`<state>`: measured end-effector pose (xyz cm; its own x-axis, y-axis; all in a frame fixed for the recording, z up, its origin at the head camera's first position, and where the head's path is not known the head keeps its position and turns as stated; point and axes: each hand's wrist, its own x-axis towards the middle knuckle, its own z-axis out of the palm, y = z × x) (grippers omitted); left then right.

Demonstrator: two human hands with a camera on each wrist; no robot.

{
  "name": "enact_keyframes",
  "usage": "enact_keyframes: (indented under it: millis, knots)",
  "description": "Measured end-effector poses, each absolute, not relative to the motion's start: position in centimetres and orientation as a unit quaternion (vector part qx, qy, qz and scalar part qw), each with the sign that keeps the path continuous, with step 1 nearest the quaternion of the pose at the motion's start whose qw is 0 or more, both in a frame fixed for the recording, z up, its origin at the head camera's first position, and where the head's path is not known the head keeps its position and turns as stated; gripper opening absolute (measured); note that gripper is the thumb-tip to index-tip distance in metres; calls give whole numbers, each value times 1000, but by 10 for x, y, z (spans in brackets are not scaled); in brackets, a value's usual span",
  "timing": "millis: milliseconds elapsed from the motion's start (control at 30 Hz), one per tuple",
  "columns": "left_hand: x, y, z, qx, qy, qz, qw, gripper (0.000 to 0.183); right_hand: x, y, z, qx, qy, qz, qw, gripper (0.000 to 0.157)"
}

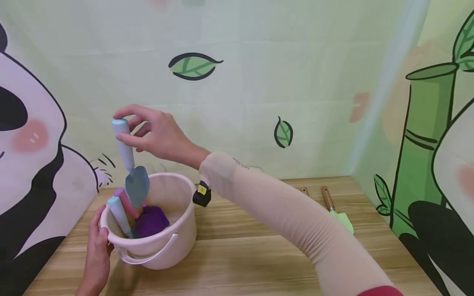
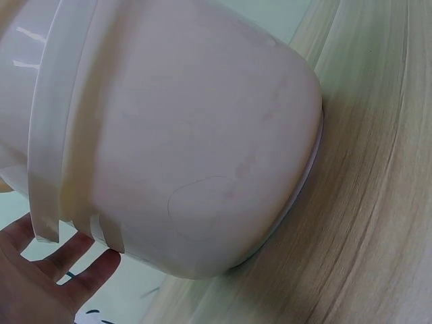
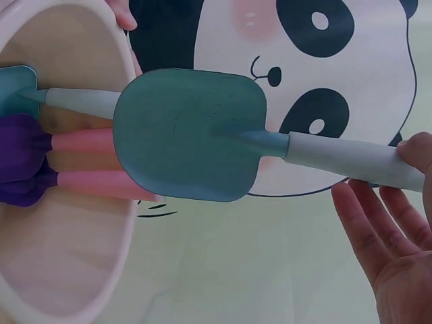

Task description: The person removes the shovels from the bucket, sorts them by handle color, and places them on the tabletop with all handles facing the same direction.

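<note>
My right hand [image 1: 159, 133] pinches the pale blue handle of a toy shovel [image 1: 138, 187]. It hangs blade down over the white bucket [image 1: 168, 250], its teal blade [image 3: 192, 135] at the height of the far rim. At the bucket's left side, my left hand [image 1: 97, 250] grips the rim; in the left wrist view its fingers [image 2: 94, 277] lie against the outside just under the lip. Inside the bucket lean a second teal shovel [image 3: 81, 101] with a pale handle and two purple shovels [image 3: 20, 148] with pink handles. Their handles rest toward the left rim.
A green trowel [image 1: 342, 222] with a wooden handle lies at the right of the wooden table [image 1: 240, 263]. Beside it, another wooden handle [image 1: 304, 190] shows past my sleeve, the rest hidden. A cloth backdrop [image 1: 237, 90] with pandas and leaves stands behind.
</note>
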<state>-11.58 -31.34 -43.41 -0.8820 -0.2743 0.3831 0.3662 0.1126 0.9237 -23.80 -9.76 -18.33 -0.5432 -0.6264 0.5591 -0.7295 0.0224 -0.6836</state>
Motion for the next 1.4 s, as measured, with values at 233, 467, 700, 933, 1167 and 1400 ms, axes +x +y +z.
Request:
enact_keyframes:
  millis: [233,467,700,933,1167,1400]
  knots:
    - [-117,-314,-434,-32,-717,-657,230,57,-241,-94,-187,463,-709,530,54,39]
    - [-116,-314,-434,-33,-708,-662,243,57,-246,-87,-188,445,-702,551,74,41]
    - [-117,-314,-435,-40,-706,-663,244,57,-256,-70,-193,433,-695,568,88,43]
    - [-116,-315,-435,-40,-702,-666,248,57,-265,-45,-196,410,-692,587,94,44]
    - [-115,-316,-434,-40,-707,-663,242,56,-278,-19,-205,389,-700,588,117,43]
    - [-116,-315,-434,-36,-704,-667,242,57,-290,5,-219,379,-701,589,133,42]
